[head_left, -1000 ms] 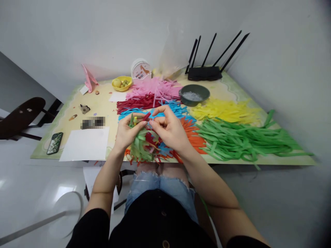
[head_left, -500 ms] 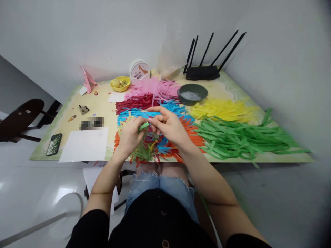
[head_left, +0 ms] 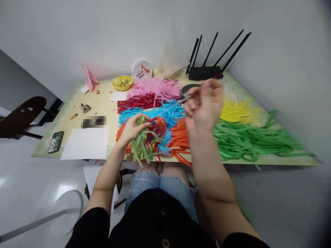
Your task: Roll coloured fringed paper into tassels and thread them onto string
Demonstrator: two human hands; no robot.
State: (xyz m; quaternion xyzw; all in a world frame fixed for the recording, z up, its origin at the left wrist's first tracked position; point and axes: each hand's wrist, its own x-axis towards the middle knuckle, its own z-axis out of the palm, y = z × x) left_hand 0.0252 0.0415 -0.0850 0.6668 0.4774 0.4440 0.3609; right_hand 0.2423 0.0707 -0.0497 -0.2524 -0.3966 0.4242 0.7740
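Note:
My left hand (head_left: 134, 129) is closed on a multicoloured bunch of paper strips (head_left: 141, 144), with pale green ones hanging over the table edge. A thin pale thread (head_left: 169, 108) runs taut from the bunch up to my right hand (head_left: 205, 103). That hand is raised, its fingers pinched on the thread and blurred by motion. Blue strips (head_left: 144, 113) and orange strips (head_left: 181, 136) lie beneath and beside the bunch. The right forearm partly hides the orange pile and the green strips (head_left: 245, 139).
Dark red strips (head_left: 137, 103), pink strips (head_left: 155, 89) and yellow strips (head_left: 240, 112) lie in piles. Behind stand a dark bowl (head_left: 184, 90), a black router (head_left: 205, 72), a white tub (head_left: 141, 70) and a yellow fruit bowl (head_left: 122, 88). Left are paper (head_left: 85, 143) and a phone (head_left: 55, 142).
My right hand has moved away from the left, up and to the right, drawing the thread out between them. The left hand stays near its place, with the bunch more exposed.

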